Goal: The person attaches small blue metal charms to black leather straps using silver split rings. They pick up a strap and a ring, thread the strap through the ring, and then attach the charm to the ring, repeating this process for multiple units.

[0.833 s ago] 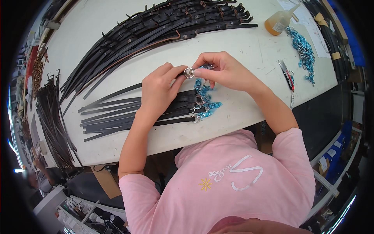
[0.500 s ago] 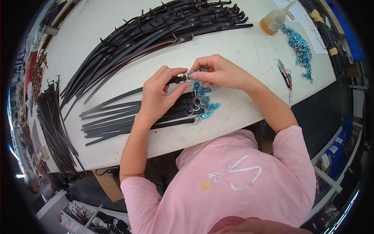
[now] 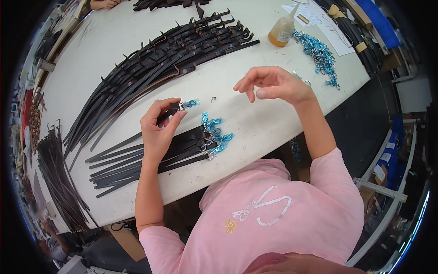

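My left hand [image 3: 157, 130] is closed on the end of a black leather strap [image 3: 119, 144]. A silvery metal fitting and a blue-wrapped clasp [image 3: 191, 103] stick out beyond its fingertips. Below it lies a row of similar black straps [image 3: 182, 144], their ends fitted with metal rings and blue-wrapped clasps [image 3: 221, 145]. My right hand [image 3: 280, 84] hovers over the table to the right, fingers curved and apart, with nothing visible in it. A small metal piece [image 3: 213, 98] lies between the two hands.
A large fan of black straps [image 3: 159, 64] covers the far left, and another bundle [image 3: 59, 173] hangs over the left edge. Far right are a bottle of amber liquid [image 3: 280, 34], a heap of blue-wrapped clasps [image 3: 317, 55] and papers [image 3: 337, 36]. Another person's hand [image 3: 107, 4] rests at the far edge.
My right hand has let go of the fitting at the strap end and moved away to the right, opening. My left hand still holds the strap. The view has shifted.
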Action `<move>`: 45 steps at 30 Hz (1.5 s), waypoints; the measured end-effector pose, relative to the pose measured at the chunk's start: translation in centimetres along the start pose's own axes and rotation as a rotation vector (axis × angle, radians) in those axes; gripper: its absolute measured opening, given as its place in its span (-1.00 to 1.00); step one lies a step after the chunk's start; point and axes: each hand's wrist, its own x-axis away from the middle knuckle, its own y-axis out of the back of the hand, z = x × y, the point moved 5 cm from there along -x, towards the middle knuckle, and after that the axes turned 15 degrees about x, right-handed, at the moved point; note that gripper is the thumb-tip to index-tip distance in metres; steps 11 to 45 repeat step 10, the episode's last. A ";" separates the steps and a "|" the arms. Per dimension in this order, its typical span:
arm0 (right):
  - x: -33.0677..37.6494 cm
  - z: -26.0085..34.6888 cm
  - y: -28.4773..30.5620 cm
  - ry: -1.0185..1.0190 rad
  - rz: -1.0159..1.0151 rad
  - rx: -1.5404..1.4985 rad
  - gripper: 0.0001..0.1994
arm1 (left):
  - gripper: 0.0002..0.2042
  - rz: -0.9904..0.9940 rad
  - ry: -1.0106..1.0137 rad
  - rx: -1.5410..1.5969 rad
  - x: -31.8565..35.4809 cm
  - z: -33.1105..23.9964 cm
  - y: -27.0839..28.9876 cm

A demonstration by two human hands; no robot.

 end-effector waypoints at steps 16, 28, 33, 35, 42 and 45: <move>-8.3 -6.2 -5.0 0.266 -0.123 1.149 -0.52 | -0.70 -0.046 -0.031 0.133 -0.1 0.6 1.0; -8.3 -6.2 -5.0 0.266 -0.123 1.149 -0.52 | -0.70 -0.046 -0.031 0.133 -0.1 0.6 1.0; -8.3 -6.2 -5.0 0.266 -0.123 1.149 -0.52 | -0.70 -0.046 -0.031 0.133 -0.1 0.6 1.0; -8.3 -6.2 -5.0 0.266 -0.123 1.149 -0.52 | -0.70 -0.046 -0.031 0.133 -0.1 0.6 1.0; -8.3 -6.2 -5.0 0.266 -0.123 1.149 -0.52 | -0.70 -0.046 -0.031 0.133 -0.1 0.6 1.0; -8.3 -6.2 -5.0 0.266 -0.123 1.149 -0.52 | -0.70 -0.046 -0.031 0.133 -0.1 0.6 1.0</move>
